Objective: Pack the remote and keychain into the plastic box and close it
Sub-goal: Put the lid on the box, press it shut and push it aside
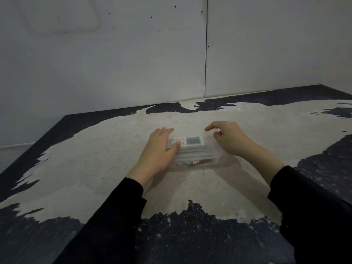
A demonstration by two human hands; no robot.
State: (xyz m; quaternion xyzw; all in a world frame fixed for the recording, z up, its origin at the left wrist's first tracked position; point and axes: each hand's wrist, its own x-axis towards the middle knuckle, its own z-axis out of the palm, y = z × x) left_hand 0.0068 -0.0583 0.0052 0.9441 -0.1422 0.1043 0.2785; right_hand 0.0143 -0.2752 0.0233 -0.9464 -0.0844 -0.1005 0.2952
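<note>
A clear plastic box (213, 156) lies on the worn table in front of me. A white remote (192, 142) with a dark display lies along its far side. A small metallic keychain (198, 162) with a ring and chain lies along its near side. My left hand (160, 149) rests flat on the left end of the box, fingers over the remote's left part. My right hand (230, 140) hovers at the box's right end, fingers curled and apart, holding nothing I can see. Whether a clear lid covers the box cannot be told.
The table (106, 168) has a pale worn middle and dark speckled patches along its edges. A grey panelled wall (133, 63) stands right behind it. The table's left edge runs diagonally at the far left.
</note>
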